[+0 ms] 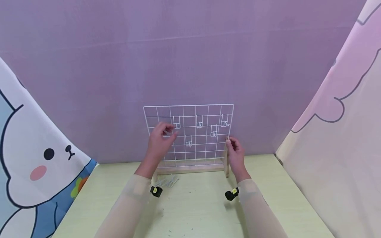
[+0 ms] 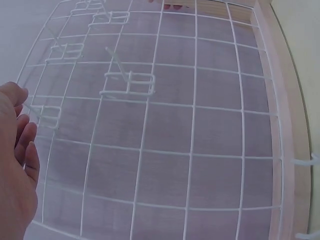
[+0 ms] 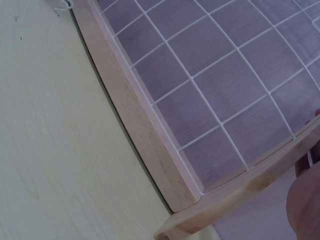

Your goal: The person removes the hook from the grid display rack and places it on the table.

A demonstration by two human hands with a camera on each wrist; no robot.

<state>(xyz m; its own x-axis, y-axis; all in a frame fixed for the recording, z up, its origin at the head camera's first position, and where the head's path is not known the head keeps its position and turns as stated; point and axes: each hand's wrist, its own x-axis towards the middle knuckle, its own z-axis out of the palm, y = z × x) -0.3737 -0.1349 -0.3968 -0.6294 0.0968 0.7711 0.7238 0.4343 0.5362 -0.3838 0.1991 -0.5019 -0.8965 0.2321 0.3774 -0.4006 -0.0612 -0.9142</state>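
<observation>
A white wire grid panel stands upright in a wooden stand, with several white wire hooks hung across its upper and middle part. At the grid's left, my left hand has its fingers bent loosely, thumb and fingertips apart. In the left wrist view the left hand is beside a hung hook; whether it touches the hook I cannot tell. My right hand grips the stand's right wooden upright; its fingers are partly hidden behind the wood in the right wrist view.
Several loose white hooks lie on the pale wooden table by the stand's left front. A purple cloth backdrop rises behind the grid. Printed cloths flank both sides.
</observation>
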